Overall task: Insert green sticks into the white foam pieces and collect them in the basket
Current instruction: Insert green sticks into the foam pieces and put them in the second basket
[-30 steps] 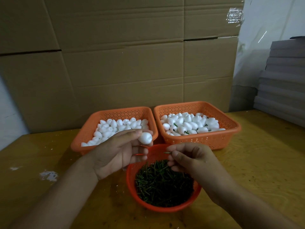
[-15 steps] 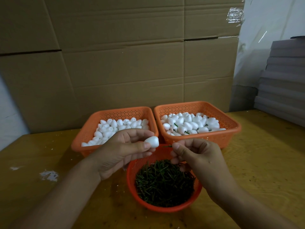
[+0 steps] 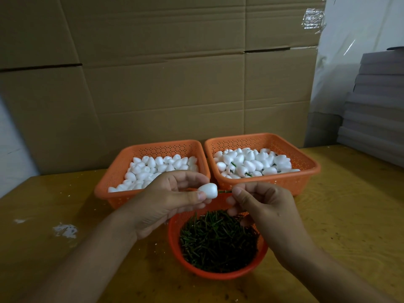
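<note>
- Compared with half a second before, the left hand [image 3: 168, 200] had carried the white foam piece [image 3: 208, 190] a little to the right, and the green stick [image 3: 225, 191] now reached its blunt end; a second before, piece and stick were well apart.
- The left hand pinched the foam piece between thumb and fingertips, above the far rim of the round orange bowl [image 3: 218, 274].
- The right hand [image 3: 264, 206] pinched the green stick with curled fingers, the stick lying level and pointing left at the foam piece.
- Whether the stick had gone into the foam or only touched it could not be told.
- Most of the stick was hidden inside the right hand's fingers.
- The bowl held loose green sticks [image 3: 218, 241]; the right wrist covered its right rim.
- On the table [image 3: 349, 215], the left basket [image 3: 113, 186] held plain foam pieces, its near edge hidden by the left hand.
- The right basket [image 3: 310, 169] held foam pieces, some with sticks.
- Both forearms were cut off at the bottom edge.
</note>
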A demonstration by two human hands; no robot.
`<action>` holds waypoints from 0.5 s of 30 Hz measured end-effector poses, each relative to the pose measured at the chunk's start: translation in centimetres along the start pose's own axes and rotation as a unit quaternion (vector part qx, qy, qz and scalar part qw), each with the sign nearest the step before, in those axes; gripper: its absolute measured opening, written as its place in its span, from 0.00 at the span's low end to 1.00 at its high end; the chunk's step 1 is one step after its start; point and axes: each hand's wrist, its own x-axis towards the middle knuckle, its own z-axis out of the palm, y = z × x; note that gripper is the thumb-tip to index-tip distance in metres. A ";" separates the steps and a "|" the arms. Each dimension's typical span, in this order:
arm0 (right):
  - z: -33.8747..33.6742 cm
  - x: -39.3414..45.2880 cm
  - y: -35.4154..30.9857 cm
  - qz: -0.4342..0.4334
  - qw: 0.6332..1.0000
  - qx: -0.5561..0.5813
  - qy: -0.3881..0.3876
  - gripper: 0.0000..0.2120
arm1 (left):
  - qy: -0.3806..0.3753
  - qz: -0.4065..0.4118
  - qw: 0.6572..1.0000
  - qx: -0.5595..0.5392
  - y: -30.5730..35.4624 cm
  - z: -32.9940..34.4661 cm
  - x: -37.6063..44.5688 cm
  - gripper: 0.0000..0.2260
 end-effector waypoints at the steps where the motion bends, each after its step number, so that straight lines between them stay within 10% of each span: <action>1: 0.0 0.0 0.0 0.000 1.000 0.000 0.000 0.06 | 0.001 -0.001 1.000 0.001 0.0 0.1 0.0 0.14; 15: 0.1 -0.1 -0.1 0.001 1.000 0.000 -0.015 0.08 | -0.005 -0.013 1.000 0.019 -0.2 1.1 -0.1 0.15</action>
